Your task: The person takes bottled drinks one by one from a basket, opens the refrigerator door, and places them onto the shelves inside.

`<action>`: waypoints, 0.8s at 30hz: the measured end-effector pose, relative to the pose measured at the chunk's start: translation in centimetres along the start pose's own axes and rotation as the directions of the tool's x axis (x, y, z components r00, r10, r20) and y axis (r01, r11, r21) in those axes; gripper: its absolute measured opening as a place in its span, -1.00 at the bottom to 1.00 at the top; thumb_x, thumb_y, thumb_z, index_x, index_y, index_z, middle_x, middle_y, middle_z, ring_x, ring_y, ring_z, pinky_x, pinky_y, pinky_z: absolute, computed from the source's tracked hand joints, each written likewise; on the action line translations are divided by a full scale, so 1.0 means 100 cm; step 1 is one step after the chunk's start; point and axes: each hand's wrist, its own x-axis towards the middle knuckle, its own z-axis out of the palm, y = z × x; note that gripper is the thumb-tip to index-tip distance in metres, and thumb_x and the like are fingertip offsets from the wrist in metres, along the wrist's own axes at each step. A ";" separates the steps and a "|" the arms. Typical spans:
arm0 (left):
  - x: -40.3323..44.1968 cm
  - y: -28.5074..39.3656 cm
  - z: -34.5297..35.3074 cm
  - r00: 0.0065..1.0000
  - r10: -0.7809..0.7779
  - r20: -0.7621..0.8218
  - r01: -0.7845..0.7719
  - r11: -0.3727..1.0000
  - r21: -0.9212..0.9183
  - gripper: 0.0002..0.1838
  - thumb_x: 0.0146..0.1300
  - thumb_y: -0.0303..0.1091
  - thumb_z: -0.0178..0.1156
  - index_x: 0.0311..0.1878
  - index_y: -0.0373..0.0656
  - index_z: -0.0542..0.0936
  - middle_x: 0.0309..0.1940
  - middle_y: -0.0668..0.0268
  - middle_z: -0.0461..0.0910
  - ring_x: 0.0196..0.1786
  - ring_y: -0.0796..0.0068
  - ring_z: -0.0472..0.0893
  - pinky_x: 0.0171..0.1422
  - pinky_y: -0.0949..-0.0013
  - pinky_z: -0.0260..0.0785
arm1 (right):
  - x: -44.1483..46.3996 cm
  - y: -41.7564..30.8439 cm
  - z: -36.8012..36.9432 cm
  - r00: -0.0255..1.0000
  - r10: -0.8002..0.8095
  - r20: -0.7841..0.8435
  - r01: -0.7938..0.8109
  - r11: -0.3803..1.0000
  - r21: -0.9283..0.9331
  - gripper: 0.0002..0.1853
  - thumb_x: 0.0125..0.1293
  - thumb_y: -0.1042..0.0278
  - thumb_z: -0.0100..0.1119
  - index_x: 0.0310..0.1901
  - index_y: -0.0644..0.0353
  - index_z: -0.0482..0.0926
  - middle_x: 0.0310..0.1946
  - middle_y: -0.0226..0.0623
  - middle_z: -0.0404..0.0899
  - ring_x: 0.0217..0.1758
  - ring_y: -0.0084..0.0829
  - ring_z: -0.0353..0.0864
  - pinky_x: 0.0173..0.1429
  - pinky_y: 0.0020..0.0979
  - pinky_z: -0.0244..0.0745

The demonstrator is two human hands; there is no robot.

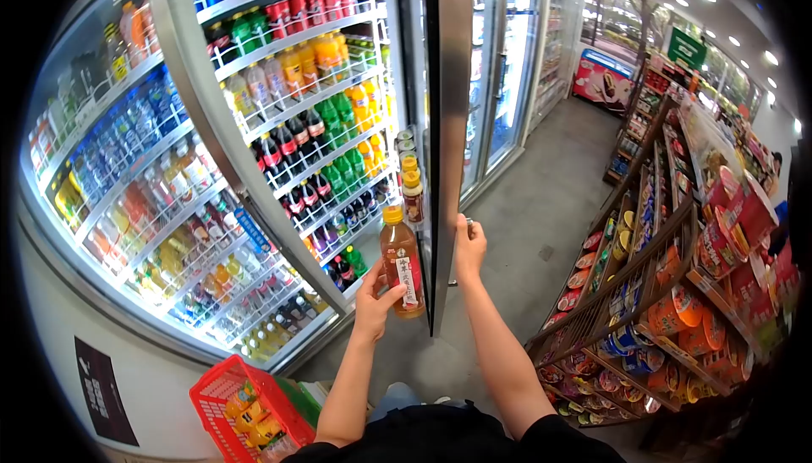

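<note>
My left hand (372, 304) is closed round the lower part of a brown drink bottle (401, 264) with a yellow cap and a white and red label. The bottle is held nearly upright beside the inner side of an open fridge door (448, 108). Fingers curled, my right hand (469, 245) grips the outer edge or handle of that door. Just behind the held bottle, smaller bottles with yellow caps (412, 188) and some cans stand by the door.
Left of the door, fridge shelves (288, 108) hold rows of bottles and cans. A red basket (254, 412) with orange and yellow packs stands at the lower left. Snack racks (651, 294) line the right side. A chest freezer (603, 80) is at the aisle's far end.
</note>
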 end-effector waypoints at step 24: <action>0.300 0.093 -0.011 0.979 0.195 0.064 -0.195 0.981 -0.003 -0.31 0.29 -0.34 0.32 0.44 -0.25 0.29 0.14 0.22 0.56 0.04 0.49 0.59 0.23 0.39 0.39 | 0.168 -0.132 0.191 0.605 -0.289 0.742 0.148 0.956 0.252 -0.47 0.43 0.21 0.19 0.33 0.26 0.37 0.02 -0.27 0.59 0.00 -0.51 0.61 0.06 -0.44 0.55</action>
